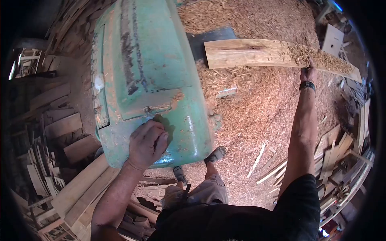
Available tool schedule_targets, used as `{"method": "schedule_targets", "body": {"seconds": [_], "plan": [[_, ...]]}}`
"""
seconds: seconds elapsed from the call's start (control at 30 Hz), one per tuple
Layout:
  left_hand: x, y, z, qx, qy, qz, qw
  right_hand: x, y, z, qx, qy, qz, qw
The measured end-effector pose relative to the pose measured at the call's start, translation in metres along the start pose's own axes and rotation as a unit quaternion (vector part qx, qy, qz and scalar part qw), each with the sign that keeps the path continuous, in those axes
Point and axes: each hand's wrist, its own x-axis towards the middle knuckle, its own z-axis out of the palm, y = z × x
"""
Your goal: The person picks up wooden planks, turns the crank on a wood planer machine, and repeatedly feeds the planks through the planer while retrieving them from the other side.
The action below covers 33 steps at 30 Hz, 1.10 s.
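Note:
My right hand (309, 73), with a dark band on its wrist, grips the near edge of a long wooden board (245, 52). Its thumb lies on top and its other fingers are hidden underneath. Wood shavings (321, 60) cover the board's right half, while the left end is bare and shows a dark streak. My left hand (148, 143) is closed, its fingers curled, over the near end of a large green metal machine (181, 100). Nothing shows in it, and whether it touches the metal I cannot tell. Just beyond it is a small knob (147, 109) on the machine's top.
Wood shavings (257, 104) lie thick over the floor. A dark flat plate (197, 42) juts from the machine under the board's left end. Stacked planks (86, 188) stand at the left, and wood offcuts (333, 152) are piled at the right. My sandalled feet (217, 154) are beside the machine.

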Motion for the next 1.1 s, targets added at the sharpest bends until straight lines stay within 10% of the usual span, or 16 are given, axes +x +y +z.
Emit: {"method": "schedule_targets", "body": {"seconds": [0.4, 0.53, 0.6, 0.67, 0.93, 1.0, 1.1], "plan": [[0.001, 0.016, 0.007, -0.018, 0.014, 0.019, 1.000, -0.206, -0.141, -0.129, 0.036, -0.052, 0.035, 0.997], [-0.002, 0.016, 0.010, -0.026, 0.007, 0.037, 0.999, -0.237, -0.113, -0.162, -0.242, 0.275, -0.013, 0.931], [-0.004, 0.017, 0.011, -0.023, 0.008, 0.027, 0.999, -0.221, -0.078, -0.243, -0.387, 0.272, -0.068, 0.878], [-0.004, 0.018, 0.010, -0.014, 0.010, 0.039, 0.999, -0.262, -0.049, -0.225, -0.148, 0.237, 0.026, 0.960], [-0.009, 0.013, 0.012, 0.005, 0.021, 0.053, 0.998, -0.364, 0.048, -0.233, -0.074, 0.288, 0.081, 0.951], [-0.010, 0.015, 0.012, 0.009, 0.029, 0.052, 0.998, -0.397, 0.072, -0.243, 0.179, 0.221, 0.088, 0.955], [-0.013, 0.012, 0.009, 0.006, 0.039, 0.067, 0.997, -0.426, 0.097, -0.277, 0.202, 0.055, 0.126, 0.970]]}}
